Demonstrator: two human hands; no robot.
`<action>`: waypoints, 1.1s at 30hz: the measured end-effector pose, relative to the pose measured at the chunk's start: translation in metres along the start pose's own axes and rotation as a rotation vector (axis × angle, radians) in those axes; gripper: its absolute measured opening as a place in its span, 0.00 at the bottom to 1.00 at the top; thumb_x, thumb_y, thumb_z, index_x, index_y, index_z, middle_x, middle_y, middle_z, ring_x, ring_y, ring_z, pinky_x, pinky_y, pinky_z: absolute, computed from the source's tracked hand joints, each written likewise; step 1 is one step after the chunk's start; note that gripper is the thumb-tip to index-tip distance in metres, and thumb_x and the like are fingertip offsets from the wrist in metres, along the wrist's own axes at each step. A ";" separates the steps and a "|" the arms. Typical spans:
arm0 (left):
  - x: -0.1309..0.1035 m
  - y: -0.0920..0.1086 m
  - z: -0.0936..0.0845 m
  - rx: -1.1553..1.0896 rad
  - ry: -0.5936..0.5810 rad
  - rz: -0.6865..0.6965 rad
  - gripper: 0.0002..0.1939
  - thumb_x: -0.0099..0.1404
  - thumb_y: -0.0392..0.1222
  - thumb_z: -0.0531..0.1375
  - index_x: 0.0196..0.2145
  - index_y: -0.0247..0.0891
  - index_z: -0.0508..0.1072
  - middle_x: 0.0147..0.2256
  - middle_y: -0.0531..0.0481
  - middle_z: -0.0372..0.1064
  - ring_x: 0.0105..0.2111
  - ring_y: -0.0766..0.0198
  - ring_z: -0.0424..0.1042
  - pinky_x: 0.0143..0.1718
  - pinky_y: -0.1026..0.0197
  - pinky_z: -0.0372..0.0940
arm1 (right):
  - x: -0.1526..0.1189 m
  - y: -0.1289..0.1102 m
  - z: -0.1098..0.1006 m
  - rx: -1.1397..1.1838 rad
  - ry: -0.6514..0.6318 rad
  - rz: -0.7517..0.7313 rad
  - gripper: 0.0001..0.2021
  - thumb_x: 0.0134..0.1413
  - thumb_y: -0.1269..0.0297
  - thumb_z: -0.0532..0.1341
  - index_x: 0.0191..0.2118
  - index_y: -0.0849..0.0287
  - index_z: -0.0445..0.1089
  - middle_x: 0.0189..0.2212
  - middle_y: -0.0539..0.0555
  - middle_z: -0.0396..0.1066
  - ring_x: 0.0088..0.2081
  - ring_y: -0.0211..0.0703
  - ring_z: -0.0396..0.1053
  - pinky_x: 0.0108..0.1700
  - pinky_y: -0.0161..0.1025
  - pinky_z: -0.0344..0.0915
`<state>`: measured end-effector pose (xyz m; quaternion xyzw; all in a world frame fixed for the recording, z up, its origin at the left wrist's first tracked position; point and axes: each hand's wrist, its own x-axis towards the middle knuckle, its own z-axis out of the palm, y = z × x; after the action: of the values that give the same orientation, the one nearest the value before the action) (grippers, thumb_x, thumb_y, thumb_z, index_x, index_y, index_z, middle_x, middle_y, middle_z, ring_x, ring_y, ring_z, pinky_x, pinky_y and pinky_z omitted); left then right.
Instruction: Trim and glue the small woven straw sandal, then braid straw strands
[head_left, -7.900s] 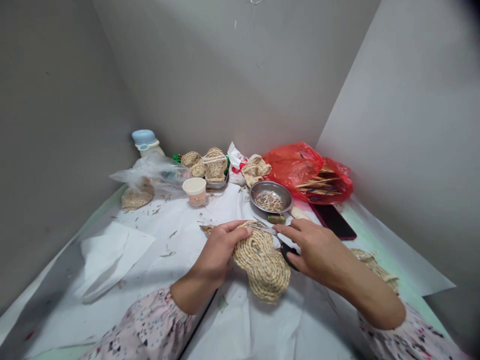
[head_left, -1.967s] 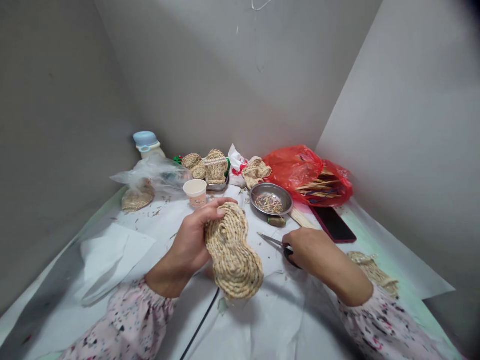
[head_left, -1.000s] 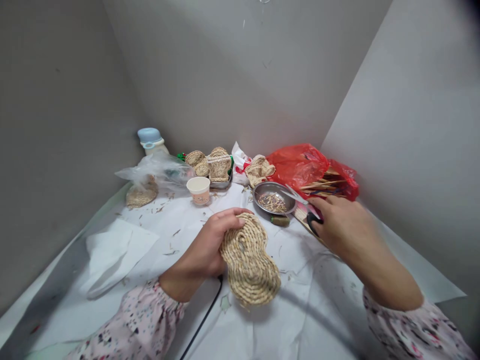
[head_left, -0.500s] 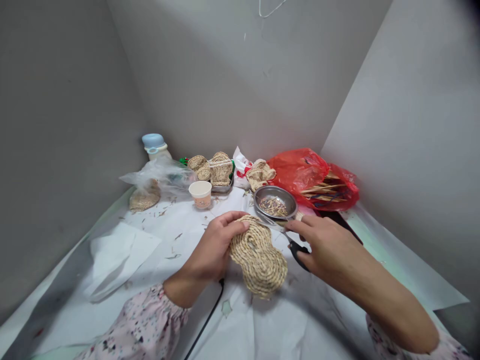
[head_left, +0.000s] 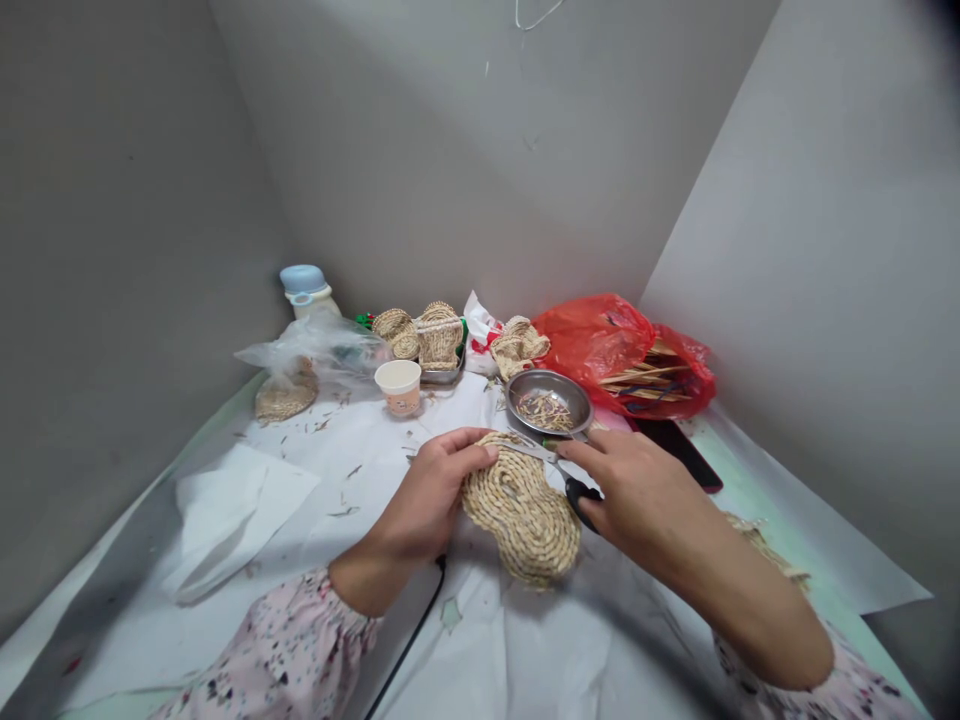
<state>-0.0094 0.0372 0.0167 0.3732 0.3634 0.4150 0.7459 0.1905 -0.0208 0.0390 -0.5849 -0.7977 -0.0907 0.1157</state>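
My left hand (head_left: pixel 442 485) pinches the upper left edge of a woven straw piece (head_left: pixel 529 525), a sole-like shape coiled from twisted cord, tilted above the table. In my right hand (head_left: pixel 626 485) is a pair of scissors (head_left: pixel 579 497) with black handles. The blades point left and lie at the top edge of the straw piece, close to my left fingertips. Whether they touch a strand I cannot tell. Just beyond the blades stands a metal bowl (head_left: pixel 550 377) holding short straw clippings.
Behind are a paper cup (head_left: pixel 399 388), woven pieces (head_left: pixel 440 335) on a metal tray, a clear plastic bag (head_left: pixel 322 345), a blue-lidded bottle (head_left: pixel 304 285) and a red bag (head_left: pixel 592 345) of straw. A dark phone (head_left: pixel 682 455) lies right, folded paper (head_left: pixel 240 515) left, a black cable (head_left: pixel 409 640) in front.
My right hand and the scissors have moved slightly left and up, bringing the blades over the straw piece's top edge. The straw piece has shifted a little to the right.
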 end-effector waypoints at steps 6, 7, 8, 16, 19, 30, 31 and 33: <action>-0.002 0.000 0.001 0.025 0.003 -0.027 0.12 0.51 0.34 0.66 0.36 0.31 0.76 0.31 0.43 0.77 0.30 0.60 0.75 0.35 0.59 0.66 | 0.000 0.002 0.003 0.032 0.009 -0.033 0.16 0.46 0.75 0.63 0.43 0.57 0.73 0.34 0.57 0.72 0.39 0.50 0.69 0.40 0.43 0.61; -0.001 -0.001 0.001 0.027 0.007 -0.029 0.12 0.51 0.34 0.66 0.36 0.31 0.76 0.31 0.43 0.77 0.30 0.60 0.75 0.35 0.59 0.66 | 0.001 0.002 0.003 0.035 0.010 -0.038 0.15 0.46 0.74 0.63 0.43 0.57 0.73 0.34 0.57 0.72 0.39 0.50 0.69 0.40 0.43 0.61; -0.001 -0.001 0.000 0.029 0.008 -0.032 0.12 0.51 0.34 0.67 0.35 0.31 0.76 0.31 0.43 0.77 0.30 0.60 0.75 0.35 0.59 0.66 | 0.001 0.002 0.004 0.037 0.008 -0.039 0.15 0.47 0.74 0.63 0.43 0.57 0.73 0.34 0.57 0.72 0.39 0.50 0.69 0.40 0.43 0.61; 0.001 -0.005 -0.003 0.006 -0.007 -0.032 0.10 0.52 0.34 0.66 0.34 0.30 0.76 0.30 0.43 0.76 0.28 0.61 0.74 0.35 0.60 0.66 | 0.004 0.007 0.011 0.037 -0.020 -0.048 0.15 0.45 0.74 0.62 0.42 0.58 0.73 0.35 0.57 0.72 0.38 0.49 0.68 0.38 0.42 0.61; 0.000 -0.002 -0.002 0.001 -0.004 -0.030 0.08 0.52 0.33 0.65 0.32 0.29 0.76 0.29 0.43 0.76 0.28 0.61 0.74 0.34 0.61 0.66 | 0.005 0.010 0.013 0.036 -0.009 -0.071 0.16 0.44 0.75 0.62 0.42 0.58 0.73 0.34 0.57 0.72 0.37 0.48 0.68 0.37 0.41 0.60; 0.001 0.001 -0.001 0.006 0.008 -0.036 0.06 0.51 0.33 0.66 0.29 0.30 0.75 0.27 0.43 0.76 0.27 0.62 0.74 0.32 0.62 0.66 | 0.005 0.014 0.015 0.024 0.038 -0.115 0.14 0.46 0.75 0.60 0.40 0.57 0.74 0.31 0.55 0.72 0.35 0.46 0.68 0.36 0.40 0.58; 0.001 0.000 -0.001 0.010 0.014 -0.037 0.06 0.51 0.33 0.66 0.29 0.30 0.76 0.27 0.44 0.76 0.26 0.62 0.74 0.32 0.62 0.66 | 0.006 0.014 0.015 0.031 0.036 -0.116 0.14 0.46 0.75 0.60 0.40 0.57 0.74 0.31 0.55 0.72 0.35 0.46 0.68 0.36 0.40 0.58; 0.001 -0.002 -0.001 0.015 0.026 -0.035 0.08 0.50 0.33 0.66 0.30 0.30 0.76 0.27 0.44 0.76 0.26 0.62 0.74 0.32 0.62 0.66 | 0.006 0.013 0.016 0.046 0.031 -0.112 0.14 0.45 0.75 0.60 0.40 0.57 0.74 0.32 0.55 0.72 0.35 0.46 0.68 0.37 0.40 0.59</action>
<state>-0.0090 0.0374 0.0146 0.3670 0.3828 0.4039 0.7454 0.2001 -0.0066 0.0256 -0.5351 -0.8291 -0.0876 0.1362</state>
